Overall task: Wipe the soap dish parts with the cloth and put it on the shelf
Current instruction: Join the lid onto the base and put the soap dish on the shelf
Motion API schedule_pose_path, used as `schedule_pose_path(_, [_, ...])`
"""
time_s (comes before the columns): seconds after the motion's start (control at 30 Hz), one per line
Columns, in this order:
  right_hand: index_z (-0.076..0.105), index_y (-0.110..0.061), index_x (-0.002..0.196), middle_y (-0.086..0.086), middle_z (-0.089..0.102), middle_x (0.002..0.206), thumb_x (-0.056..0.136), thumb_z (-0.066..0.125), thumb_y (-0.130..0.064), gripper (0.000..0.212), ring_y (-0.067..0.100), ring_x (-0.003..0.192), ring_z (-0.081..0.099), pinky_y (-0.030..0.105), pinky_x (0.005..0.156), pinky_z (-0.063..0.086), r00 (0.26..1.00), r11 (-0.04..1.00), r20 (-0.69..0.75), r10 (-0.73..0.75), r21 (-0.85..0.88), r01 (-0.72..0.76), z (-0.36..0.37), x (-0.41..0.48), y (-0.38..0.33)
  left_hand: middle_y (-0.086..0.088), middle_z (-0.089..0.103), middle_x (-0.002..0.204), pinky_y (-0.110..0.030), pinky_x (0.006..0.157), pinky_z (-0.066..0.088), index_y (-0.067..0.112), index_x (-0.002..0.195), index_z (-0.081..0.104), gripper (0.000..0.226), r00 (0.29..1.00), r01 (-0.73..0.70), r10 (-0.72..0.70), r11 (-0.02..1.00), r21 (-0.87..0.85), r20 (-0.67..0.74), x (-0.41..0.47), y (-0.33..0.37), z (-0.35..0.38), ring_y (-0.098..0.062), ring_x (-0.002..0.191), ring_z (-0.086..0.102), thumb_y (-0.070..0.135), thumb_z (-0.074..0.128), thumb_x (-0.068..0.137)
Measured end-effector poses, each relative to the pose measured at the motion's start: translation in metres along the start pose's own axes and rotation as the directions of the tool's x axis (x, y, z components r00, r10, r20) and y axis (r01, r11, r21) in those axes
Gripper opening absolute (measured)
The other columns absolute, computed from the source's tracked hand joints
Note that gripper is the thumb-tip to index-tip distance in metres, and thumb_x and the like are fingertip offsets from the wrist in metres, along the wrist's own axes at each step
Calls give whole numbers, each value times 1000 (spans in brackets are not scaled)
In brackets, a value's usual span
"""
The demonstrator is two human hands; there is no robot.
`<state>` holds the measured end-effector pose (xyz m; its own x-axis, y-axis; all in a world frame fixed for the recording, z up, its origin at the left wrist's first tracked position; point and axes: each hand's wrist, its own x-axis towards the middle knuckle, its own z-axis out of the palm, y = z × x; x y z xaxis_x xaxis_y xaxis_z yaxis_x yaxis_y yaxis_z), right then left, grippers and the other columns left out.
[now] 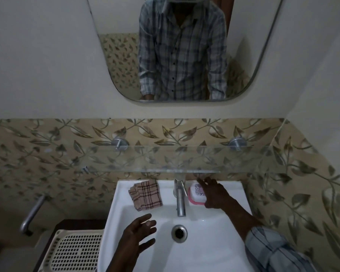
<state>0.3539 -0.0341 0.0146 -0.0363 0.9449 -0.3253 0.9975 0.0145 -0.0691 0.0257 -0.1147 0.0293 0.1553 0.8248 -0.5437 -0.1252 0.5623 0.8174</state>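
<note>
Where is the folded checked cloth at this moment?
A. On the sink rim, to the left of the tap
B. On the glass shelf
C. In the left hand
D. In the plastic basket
A: the cloth lies folded on the sink rim, to the left of the tap.

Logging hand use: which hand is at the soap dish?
The right hand, spread over the pink-rimmed soap dish right of the tap; whether it touches is unclear. The left hand hovers open over the basin, apart from the cloth.
</note>
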Motion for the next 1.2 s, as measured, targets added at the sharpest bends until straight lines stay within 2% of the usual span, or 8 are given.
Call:
schedule_pose_path(0.17, [6,-21,155,9,25,154,67,79,-29,114,32,137,30,45,102,44,1000,1000,-3,1,-10,-1,10,4,-1,-7,76,112,-50,93,57,19,120,67,33,1000,-13,13,1000,-7,-17,-1,-1,-8,-28,111,69,22,70,87])
schedule_pose_path(0.4, [21,-18,149,9,38,143,60,80,-34,108,30,132,38,41,96,48,999,996,30,43,76,-45,-1,-6,4,-9,75,112,-46,90,59,18,119,68,34,998,-25,25,1000,-2,50,-1,6,12,-28,106,71,17,74,85])
schedule_pose_path(0.57, [32,-17,143,9,53,132,50,87,-45,112,26,117,54,33,90,51,997,982,40,59,175,-65,-50,-37,9,-14,74,112,-40,87,60,5,122,64,54,987,-78,74,997,18,140,-5,17,41,-30,101,72,8,84,71])
schedule_pose_path(0.7, [38,-14,140,7,57,128,51,89,-44,108,22,108,57,23,81,44,1000,962,-3,-11,274,11,-96,-72,-6,-10,71,121,-34,95,56,10,134,56,67,951,-171,158,985,27,264,-12,32,72,-25,113,68,8,81,71])
schedule_pose_path(0.77, [41,-17,136,3,60,122,50,89,-45,103,17,101,57,24,76,43,998,943,-21,-61,327,65,-111,-90,-20,-8,65,132,-38,103,51,25,142,48,78,923,-175,181,983,-48,339,-14,36,84,-24,122,63,7,81,74])
schedule_pose_path(0.83, [42,-25,131,-2,62,116,46,87,-49,100,17,97,59,31,80,52,996,921,-16,-93,379,92,-120,-105,-37,-1,58,142,-44,112,42,40,146,37,85,881,-158,205,977,-143,426,-15,36,93,-21,131,56,6,78,79])
schedule_pose_path(1.0, [48,-30,120,-7,63,108,44,87,-52,89,17,96,61,41,83,56,993,887,26,-112,453,88,-124,-119,-59,-9,55,145,-57,112,39,25,147,43,81,870,-193,295,941,-277,395,-16,34,101,-33,132,53,6,78,76])
schedule_pose_path(1.2, [54,-41,114,-16,66,103,42,91,-51,81,7,95,64,33,80,59,991,820,51,-126,567,75,-119,-121,-69,-14,58,140,-61,105,45,22,139,54,69,859,-268,367,917,-295,358,-22,38,93,-40,128,55,5,79,77])
